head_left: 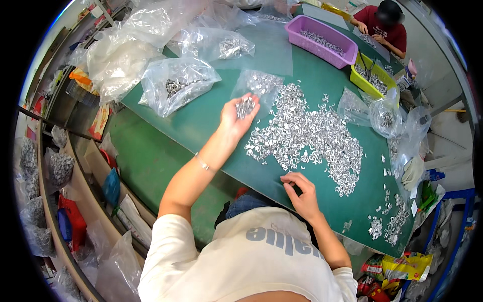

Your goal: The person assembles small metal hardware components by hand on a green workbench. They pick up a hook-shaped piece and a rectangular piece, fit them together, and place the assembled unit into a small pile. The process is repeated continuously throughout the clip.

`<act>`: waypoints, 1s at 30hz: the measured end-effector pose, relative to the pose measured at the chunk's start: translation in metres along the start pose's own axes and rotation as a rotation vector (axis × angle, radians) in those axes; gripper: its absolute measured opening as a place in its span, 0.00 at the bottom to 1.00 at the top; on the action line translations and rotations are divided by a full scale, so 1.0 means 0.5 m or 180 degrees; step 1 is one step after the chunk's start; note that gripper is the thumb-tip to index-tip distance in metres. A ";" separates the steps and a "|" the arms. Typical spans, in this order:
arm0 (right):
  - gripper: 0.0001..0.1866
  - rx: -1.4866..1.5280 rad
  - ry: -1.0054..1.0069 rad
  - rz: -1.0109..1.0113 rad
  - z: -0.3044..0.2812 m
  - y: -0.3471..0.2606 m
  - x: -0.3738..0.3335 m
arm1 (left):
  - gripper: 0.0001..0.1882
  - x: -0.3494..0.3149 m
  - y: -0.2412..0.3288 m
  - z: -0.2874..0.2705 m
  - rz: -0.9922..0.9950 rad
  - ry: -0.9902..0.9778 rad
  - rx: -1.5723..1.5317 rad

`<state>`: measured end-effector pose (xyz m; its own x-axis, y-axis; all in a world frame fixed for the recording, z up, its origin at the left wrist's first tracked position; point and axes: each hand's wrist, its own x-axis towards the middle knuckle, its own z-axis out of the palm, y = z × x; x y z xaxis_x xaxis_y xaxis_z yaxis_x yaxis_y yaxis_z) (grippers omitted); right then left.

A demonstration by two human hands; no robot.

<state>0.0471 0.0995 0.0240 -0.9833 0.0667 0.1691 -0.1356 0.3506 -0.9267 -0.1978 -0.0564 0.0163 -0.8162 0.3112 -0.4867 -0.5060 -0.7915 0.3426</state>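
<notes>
My left hand (237, 117) is cupped palm up above the table's left part, holding a small heap of silvery metal pieces (245, 107). Just beyond its fingertips lies a clear plastic bag (262, 83) with more such pieces in it. To the right spreads a big loose pile of small curved metal pieces (322, 133) on the green table (221, 80). My right hand (302, 194) is at the table's near edge, below the pile. Its fingers are loosely bent, thumb and forefinger slightly apart, with nothing visible between them.
Plastic bags of metal parts (178, 85) stand at the far left. A purple basket (322, 38) and a yellow-green basket (372, 80) hold parts at the far right. Smaller piles (392, 224) lie at the right edge. Across the table a person (385, 27) handles parts.
</notes>
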 end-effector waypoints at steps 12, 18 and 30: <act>0.07 -0.0720 0.0494 0.0083 -0.057 0.042 -0.004 | 0.28 -0.057 -0.042 0.024 0.0948 -0.0126 0.1509; 0.15 -0.1581 0.0550 -0.0366 -0.067 0.050 0.093 | 0.17 -0.122 -0.054 -0.084 0.1249 -0.0798 0.3181; 0.20 -0.2682 -0.0476 -0.1057 -0.053 0.103 0.122 | 0.28 -0.131 -0.109 -0.109 0.2839 -0.2251 0.7550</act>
<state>-0.0169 0.1465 -0.0045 -0.9230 -0.2603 0.2834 -0.3386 0.8992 -0.2771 -0.1016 -0.0624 -0.0144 -0.5805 0.8002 0.1505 0.8034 0.5327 0.2661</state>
